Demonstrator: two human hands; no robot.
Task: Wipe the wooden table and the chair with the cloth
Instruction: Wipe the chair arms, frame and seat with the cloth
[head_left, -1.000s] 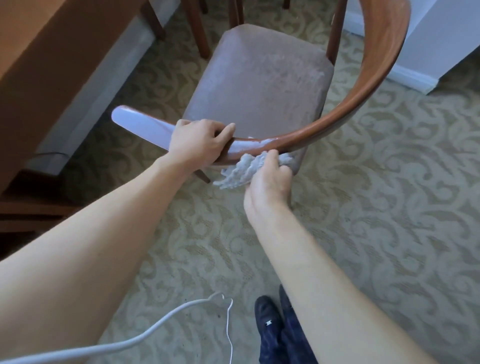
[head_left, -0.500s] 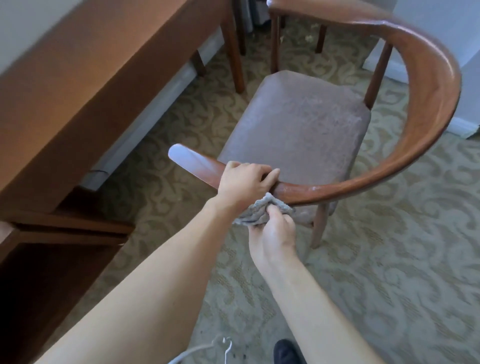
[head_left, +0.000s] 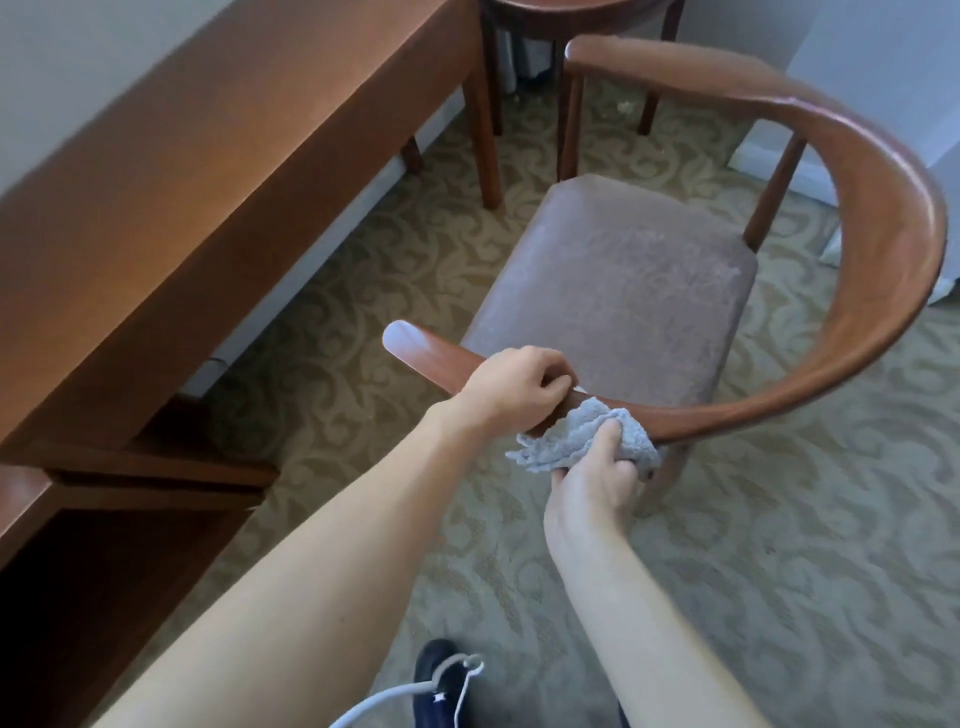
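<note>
Grey cloth (head_left: 584, 439) now bunched more loosely than half a second ago, pressed by the closed right hand (head_left: 592, 488) against the chair (head_left: 883, 249) armrest, rail gripped beside it by the left hand (head_left: 511, 387), wooden table (head_left: 218, 171) left of the chair.

Reddish-brown chair (head_left: 883, 270), grey cloth (head_left: 582, 441), brown table (head_left: 208, 171), beige scroll-patterned carpet (head_left: 779, 545)

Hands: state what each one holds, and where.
Left hand grips the chair's armrest near its end. Right hand holds the bunched cloth against the rail's underside.
</note>
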